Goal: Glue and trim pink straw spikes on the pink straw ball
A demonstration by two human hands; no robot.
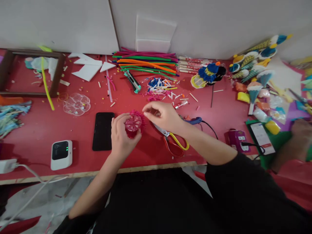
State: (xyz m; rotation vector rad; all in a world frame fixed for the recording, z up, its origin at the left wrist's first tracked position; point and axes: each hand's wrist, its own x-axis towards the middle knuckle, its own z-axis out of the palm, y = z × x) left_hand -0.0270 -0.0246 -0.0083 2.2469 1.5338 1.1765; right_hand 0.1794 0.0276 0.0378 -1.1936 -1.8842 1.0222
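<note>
My left hand (122, 134) is wrapped round a small pink wheel-like piece (133, 123) with spokes on top and a fringed pink edge. Just right of that fringe hovers my right hand (165, 117), thumb and fingertips drawn together in a pinch. Whatever may be between those fingertips is too small to make out. Under my right wrist lie scissors (175, 143) with one yellow and one red handle, their blades partly covered. A blue corded tool (195, 121) rests beyond the wrist, partly hidden by my forearm. Left of my left hand lies a black phone (103, 131).
Pipe cleaners (146, 63), a green cutter (132, 82) and cut bits (159, 86) lie at the back. A blue-yellow figure (209, 73) stands right of them. A white device (61, 155) is at left; a purple socket box (237, 139) and another person's arm (292, 143) are at right.
</note>
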